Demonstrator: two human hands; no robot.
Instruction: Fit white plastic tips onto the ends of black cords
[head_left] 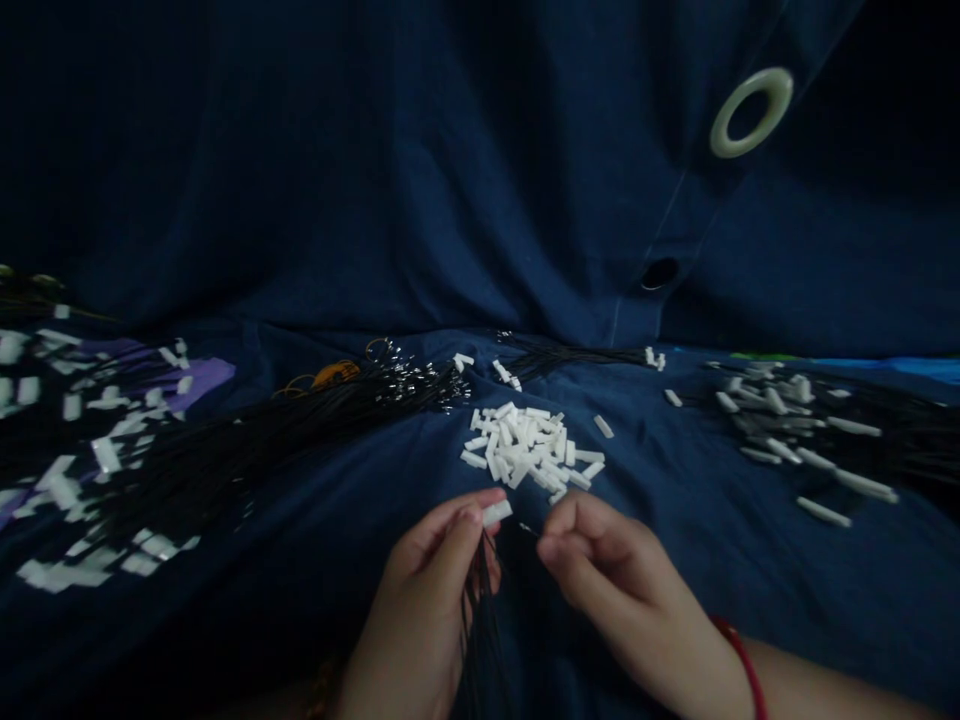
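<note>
My left hand (pixel 427 595) pinches a small white plastic connector housing (pixel 497 513) between thumb and forefinger. Several thin black wires (pixel 486 630) hang down from beneath those fingers. Just to the right, my right hand (pixel 626 580) is closed in a pinch on a thin wire, whose small metal end (pixel 528 529) sticks out toward the housing, a short gap apart from it. Beyond both hands lies a heap of loose white connector housings (pixel 525 445) on dark blue cloth (pixel 420 450).
Black wires with white housings (pixel 105 455) spread out at the left, over something purple (pixel 206 382). A wire bundle with shiny metal ends (pixel 412 380) lies behind, near an orange tie (pixel 335 374). More wired housings (pixel 780 400) lie right. A blue curtain (pixel 450 200) with a ring (pixel 752 113) hangs behind.
</note>
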